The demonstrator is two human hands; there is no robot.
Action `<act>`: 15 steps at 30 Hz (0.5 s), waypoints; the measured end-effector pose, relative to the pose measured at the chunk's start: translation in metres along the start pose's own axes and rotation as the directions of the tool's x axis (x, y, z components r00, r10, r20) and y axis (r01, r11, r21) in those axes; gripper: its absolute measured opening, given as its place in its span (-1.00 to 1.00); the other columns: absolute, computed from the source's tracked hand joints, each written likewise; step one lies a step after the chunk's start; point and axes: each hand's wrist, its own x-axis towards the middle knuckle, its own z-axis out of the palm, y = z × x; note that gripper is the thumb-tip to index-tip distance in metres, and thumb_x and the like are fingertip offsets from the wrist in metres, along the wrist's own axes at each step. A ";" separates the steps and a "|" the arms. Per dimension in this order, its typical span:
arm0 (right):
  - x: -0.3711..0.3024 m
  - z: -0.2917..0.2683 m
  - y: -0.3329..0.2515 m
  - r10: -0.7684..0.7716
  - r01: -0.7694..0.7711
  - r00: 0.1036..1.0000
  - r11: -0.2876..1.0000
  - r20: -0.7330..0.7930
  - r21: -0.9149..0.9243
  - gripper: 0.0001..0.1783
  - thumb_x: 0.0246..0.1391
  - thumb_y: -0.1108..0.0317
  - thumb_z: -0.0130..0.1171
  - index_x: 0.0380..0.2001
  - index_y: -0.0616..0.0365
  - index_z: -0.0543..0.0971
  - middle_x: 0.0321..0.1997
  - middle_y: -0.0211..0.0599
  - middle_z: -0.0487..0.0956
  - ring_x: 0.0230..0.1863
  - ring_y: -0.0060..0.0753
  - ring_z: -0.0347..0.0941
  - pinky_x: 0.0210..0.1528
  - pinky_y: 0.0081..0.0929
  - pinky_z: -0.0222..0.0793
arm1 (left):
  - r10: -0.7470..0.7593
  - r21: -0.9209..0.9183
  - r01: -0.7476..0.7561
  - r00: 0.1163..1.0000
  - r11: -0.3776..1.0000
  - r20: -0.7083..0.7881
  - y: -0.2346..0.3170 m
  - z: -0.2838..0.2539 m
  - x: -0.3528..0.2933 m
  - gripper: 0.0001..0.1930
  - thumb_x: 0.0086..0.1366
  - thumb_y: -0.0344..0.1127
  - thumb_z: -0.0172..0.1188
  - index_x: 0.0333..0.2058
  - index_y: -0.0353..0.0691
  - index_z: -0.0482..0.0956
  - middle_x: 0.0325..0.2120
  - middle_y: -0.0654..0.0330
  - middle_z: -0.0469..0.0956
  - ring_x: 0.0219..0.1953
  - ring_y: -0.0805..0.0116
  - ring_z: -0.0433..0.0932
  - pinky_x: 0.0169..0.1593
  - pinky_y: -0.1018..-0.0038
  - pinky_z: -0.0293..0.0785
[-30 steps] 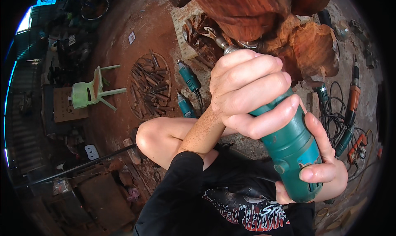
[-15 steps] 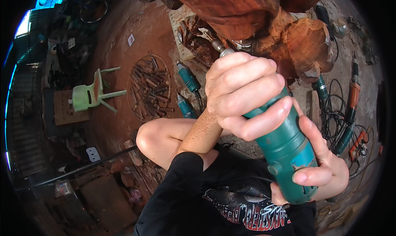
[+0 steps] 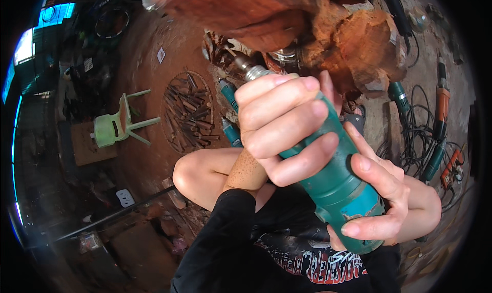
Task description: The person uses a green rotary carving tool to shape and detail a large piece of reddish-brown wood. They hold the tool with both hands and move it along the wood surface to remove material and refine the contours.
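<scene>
A green die grinder (image 3: 333, 172) slants up and to the left across the middle, held in both of my hands. My left hand (image 3: 282, 126) is wrapped round its front part, just behind the metal collar. Farther back, my right hand (image 3: 382, 193) grips the body near the rear end, thumb on the near side. The grinder's thin bit (image 3: 230, 50) points at the lower edge of a large reddish-brown wood carving (image 3: 246, 19). Whether the tip touches the wood, I cannot tell.
Two more green grinders (image 3: 232, 132) lie left of my hands, beside a round heap of brown wood pieces (image 3: 189, 111). A pale green plastic chair (image 3: 107, 129) is farther left. On the right are tangled black cables (image 3: 417, 131), an orange-and-black tool (image 3: 442, 108) and an orange power strip (image 3: 452, 170).
My hands and the grinder have shifted left in the picture, both hands keeping their grip. The carving also appears farther left, and the view has moved slightly.
</scene>
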 end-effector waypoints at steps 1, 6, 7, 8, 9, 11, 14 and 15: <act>0.000 0.004 0.002 -0.009 0.009 0.999 1.000 -0.048 0.003 -0.38 -0.06 0.33 0.61 0.07 -0.25 0.55 0.50 0.50 0.20 0.28 0.95 0.31 0.37 0.54 0.26 | -0.009 0.049 0.012 0.997 0.999 -0.072 0.004 0.009 -0.002 -0.39 -0.03 -0.63 0.55 -0.08 0.14 0.51 -0.09 0.30 0.54 -0.09 0.22 0.67 -0.07 0.26 0.59; 0.004 0.024 -0.007 0.090 -0.107 0.950 0.993 -0.298 -0.042 -0.52 0.02 0.27 0.59 -0.01 -0.28 0.61 0.39 0.47 0.38 0.19 0.84 0.45 0.26 0.45 0.44 | -0.003 0.099 0.010 0.998 0.995 -0.069 0.004 0.010 -0.001 -0.29 -0.11 -0.72 0.58 -0.10 0.19 0.49 -0.10 0.34 0.52 -0.11 0.24 0.68 -0.04 0.28 0.59; 0.003 0.026 -0.007 0.107 -0.131 0.938 0.990 -0.330 -0.049 -0.52 0.02 0.27 0.59 -0.01 -0.30 0.61 0.39 0.46 0.38 0.19 0.85 0.45 0.24 0.42 0.47 | -0.011 0.106 0.017 0.999 0.994 -0.053 0.005 0.009 -0.001 -0.29 -0.11 -0.71 0.58 -0.10 0.19 0.49 -0.10 0.33 0.52 -0.11 0.24 0.68 -0.04 0.28 0.59; 0.003 0.030 -0.008 0.126 -0.156 0.923 0.986 -0.364 -0.054 -0.52 0.02 0.26 0.59 -0.01 -0.31 0.61 0.39 0.45 0.39 0.19 0.85 0.45 0.22 0.40 0.50 | -0.032 0.116 0.038 0.998 0.993 -0.049 0.008 0.010 -0.001 -0.30 -0.11 -0.70 0.59 -0.10 0.20 0.49 -0.09 0.33 0.52 -0.10 0.24 0.68 -0.04 0.28 0.59; -0.003 0.038 -0.004 0.108 -0.136 0.904 0.990 -0.414 -0.037 -0.50 0.01 0.26 0.60 0.00 -0.33 0.61 0.41 0.45 0.38 0.20 0.87 0.43 0.21 0.37 0.52 | 0.015 0.094 -0.016 1.000 0.995 0.003 0.003 0.006 -0.001 -0.30 -0.11 -0.69 0.59 -0.10 0.20 0.50 -0.09 0.33 0.53 -0.10 0.23 0.68 -0.04 0.28 0.59; -0.008 0.035 -0.003 0.122 -0.127 0.908 0.992 -0.400 0.014 -0.48 0.00 0.27 0.60 0.01 -0.33 0.60 0.43 0.44 0.36 0.22 0.90 0.40 0.22 0.35 0.52 | 0.180 -0.002 -0.182 0.971 0.983 0.156 -0.023 -0.017 -0.006 -0.31 -0.11 -0.67 0.59 -0.09 0.20 0.50 -0.08 0.33 0.53 -0.09 0.23 0.68 -0.04 0.27 0.60; -0.004 0.010 -0.005 0.153 -0.141 0.962 0.988 -0.226 0.071 -0.45 -0.01 0.26 0.61 0.04 -0.30 0.59 0.45 0.47 0.31 0.25 0.94 0.35 0.26 0.38 0.46 | 0.074 0.051 -0.080 0.992 0.996 0.105 -0.006 -0.006 -0.002 -0.38 -0.05 -0.59 0.58 -0.08 0.18 0.52 -0.08 0.30 0.54 -0.08 0.20 0.68 -0.04 0.26 0.60; -0.004 0.006 -0.003 0.131 -0.121 0.972 0.991 -0.194 0.062 -0.45 -0.01 0.25 0.61 0.05 -0.29 0.58 0.46 0.48 0.29 0.26 0.95 0.33 0.27 0.40 0.44 | 0.024 0.063 -0.028 0.997 0.998 0.075 -0.002 -0.003 -0.001 -0.42 -0.03 -0.55 0.57 -0.08 0.16 0.53 -0.08 0.29 0.55 -0.08 0.19 0.68 -0.04 0.25 0.60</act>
